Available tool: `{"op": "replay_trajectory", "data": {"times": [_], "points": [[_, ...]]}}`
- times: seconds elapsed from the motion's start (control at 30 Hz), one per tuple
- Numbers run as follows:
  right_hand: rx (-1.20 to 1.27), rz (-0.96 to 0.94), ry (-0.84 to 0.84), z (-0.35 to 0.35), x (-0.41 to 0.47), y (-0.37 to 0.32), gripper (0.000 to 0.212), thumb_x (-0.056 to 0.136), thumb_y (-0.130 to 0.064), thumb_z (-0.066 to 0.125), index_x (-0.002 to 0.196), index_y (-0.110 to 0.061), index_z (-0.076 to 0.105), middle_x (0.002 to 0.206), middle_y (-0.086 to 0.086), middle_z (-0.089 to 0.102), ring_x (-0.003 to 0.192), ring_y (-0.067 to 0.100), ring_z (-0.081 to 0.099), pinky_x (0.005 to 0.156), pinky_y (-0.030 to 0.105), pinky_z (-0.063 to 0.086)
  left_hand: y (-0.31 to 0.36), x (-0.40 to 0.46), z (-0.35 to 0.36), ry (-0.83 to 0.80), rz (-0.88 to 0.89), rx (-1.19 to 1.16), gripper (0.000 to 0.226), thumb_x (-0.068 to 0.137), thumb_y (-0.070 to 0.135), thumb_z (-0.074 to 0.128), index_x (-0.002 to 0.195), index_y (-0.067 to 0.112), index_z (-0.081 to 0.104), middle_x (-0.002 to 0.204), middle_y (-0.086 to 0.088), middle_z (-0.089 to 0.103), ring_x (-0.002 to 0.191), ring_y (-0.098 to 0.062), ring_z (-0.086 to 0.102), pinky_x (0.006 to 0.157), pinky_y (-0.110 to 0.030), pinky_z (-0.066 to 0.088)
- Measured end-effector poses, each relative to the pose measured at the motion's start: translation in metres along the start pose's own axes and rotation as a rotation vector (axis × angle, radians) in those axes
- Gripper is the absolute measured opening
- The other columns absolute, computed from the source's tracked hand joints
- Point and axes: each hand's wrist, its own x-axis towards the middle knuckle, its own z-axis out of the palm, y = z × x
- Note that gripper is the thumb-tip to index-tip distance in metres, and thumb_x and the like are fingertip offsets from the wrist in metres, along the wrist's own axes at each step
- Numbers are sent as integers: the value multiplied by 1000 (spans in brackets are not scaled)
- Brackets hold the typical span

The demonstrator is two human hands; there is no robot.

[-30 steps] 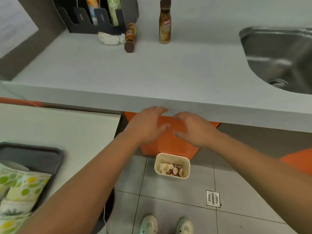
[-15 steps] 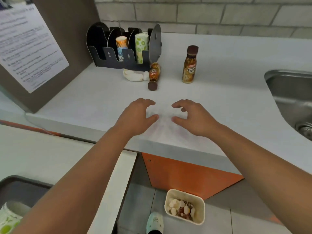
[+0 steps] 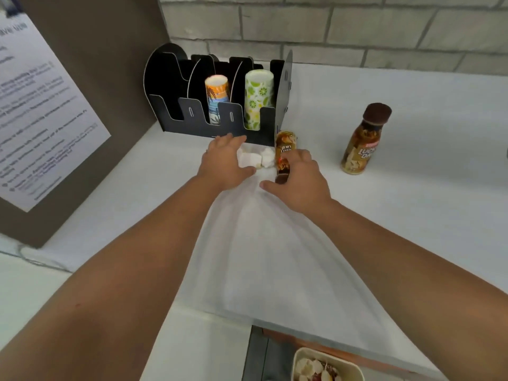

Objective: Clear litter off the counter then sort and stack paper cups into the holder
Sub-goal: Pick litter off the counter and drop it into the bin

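Here, listed by size: white counter (image 3: 384, 215), filling the middle and right of the frame. Posted notice (image 3: 41, 119), far left. Black cup holder (image 3: 192, 116), upper centre, holding an orange-and-blue cup stack (image 3: 216, 97) and a lime-print cup stack (image 3: 257, 97) in its two right slots. Upright brown bottle (image 3: 361, 140), right of centre, apart. Bin (image 3: 327, 365), bottom edge, part-filled. Left hand (image 3: 225, 163), fingers spread loosely over the crumpled white tissue (image 3: 255, 158) before the holder; grip unclear. Right hand (image 3: 298, 178), fingers curling around the toppled bottle (image 3: 284, 156) just beside the tissue.
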Motion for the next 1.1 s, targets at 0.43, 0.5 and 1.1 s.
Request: {"op": "replay_trajectory", "data": {"times": [0.43, 0.5, 1.1], "points": [[85, 73, 115, 14, 20, 12, 68, 83, -20, 70, 139, -11, 34, 139, 8, 32, 112, 27, 52, 86, 26, 44, -14, 3, 24, 52, -10, -147, 55, 91, 35, 62, 144, 30, 47, 125, -11, 46, 120, -30, 36, 102, -35, 35], [89, 85, 136, 11, 15, 15, 64, 86, -22, 67, 140, -11, 35, 138, 8, 32, 111, 26, 53, 86, 25, 44, -10, -5, 25, 64, -36, -195, 59, 91, 37, 62, 146, 27, 45, 125, -10, 43, 122, -28, 36, 104, -35, 35], [123, -121, 466, -94, -147, 73, 20, 92, -27, 47, 107, -13, 49, 107, 4, 45, 70, 21, 51, 55, 28, 35, 103, -172, 28, 298, 173, -391, 25, 96, 37, 56, 108, 16, 51, 101, -2, 55, 83, -16, 53, 64, -22, 39]]}}
